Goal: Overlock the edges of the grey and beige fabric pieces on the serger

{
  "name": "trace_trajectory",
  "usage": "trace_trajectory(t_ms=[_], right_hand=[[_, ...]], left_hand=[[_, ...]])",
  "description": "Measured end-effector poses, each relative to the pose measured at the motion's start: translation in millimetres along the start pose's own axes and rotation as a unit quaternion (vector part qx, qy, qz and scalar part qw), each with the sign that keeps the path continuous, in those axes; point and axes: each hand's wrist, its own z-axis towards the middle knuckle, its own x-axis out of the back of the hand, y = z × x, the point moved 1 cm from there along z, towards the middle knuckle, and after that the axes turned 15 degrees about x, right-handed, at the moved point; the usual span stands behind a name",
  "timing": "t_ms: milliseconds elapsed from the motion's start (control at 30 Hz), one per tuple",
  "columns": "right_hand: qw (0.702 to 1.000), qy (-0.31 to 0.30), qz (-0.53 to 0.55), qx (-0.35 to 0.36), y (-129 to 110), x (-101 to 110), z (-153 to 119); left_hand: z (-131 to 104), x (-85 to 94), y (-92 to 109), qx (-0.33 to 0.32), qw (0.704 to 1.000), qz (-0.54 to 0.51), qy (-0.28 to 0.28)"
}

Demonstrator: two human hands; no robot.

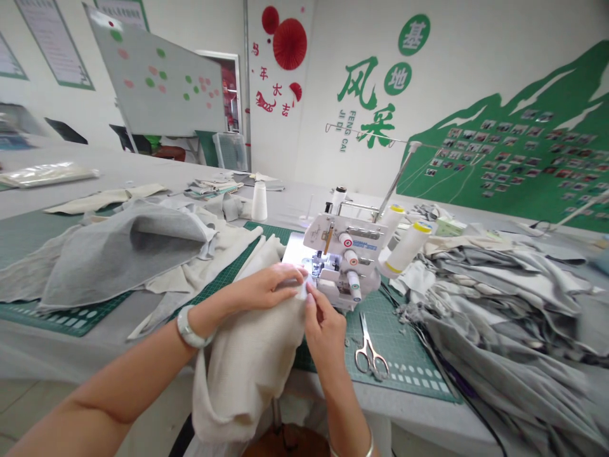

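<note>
Cream cloth (254, 349) hangs over the front table edge, its upper edge at the lit plate of a white overlock sewing machine (345, 251). My left hand (273, 285) lies over the cloth beside the plate, with curled fingers gripping it near the edge. Just in front of the machine, my right hand (324, 320) pinches the cloth edge between thumb and forefinger. The presser foot area is lit; the exact needle position cannot be made out. Small metal scissors (370, 352) lie slightly spread on the green cutting mat (409, 355), right of my right hand.
Grey and cream cloth pieces (128, 247) spread across the left side. A large heap of grey fabric (514, 304) covers the right side. Thread cones (408, 247) stand behind the machine, with another white cone (259, 202) to its left. A thread stand (392, 178) rises above.
</note>
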Motion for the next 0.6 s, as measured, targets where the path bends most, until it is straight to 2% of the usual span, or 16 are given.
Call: trace_trajectory(t_ms=[100,167,367,467,533,600], right_hand=[[1.000,0.002,-0.004,0.001,-2,0,1],[1.000,0.001,-0.008,0.001,-3,0,1],[1.000,0.002,-0.007,-0.004,-3,0,-1],[1.000,0.000,-0.007,-0.002,-2,0,-1],[1.000,0.001,-0.010,0.000,-2,0,-1],[1.000,0.005,-0.012,0.001,-2,-1,-1]], left_hand=[[6,6.6,0,-0.004,1.000,-0.010,-0.021],[10,9.0,-2,-0.009,1.000,-0.009,-0.016],[5,11.3,-6,-0.016,0.993,0.032,0.115],[-2,14.4,-3,-0.011,0.990,0.051,0.133],[1,19.6,-4,0.015,0.989,0.025,0.148],[12,27.4,-11,0.077,0.979,-0.057,0.178]])
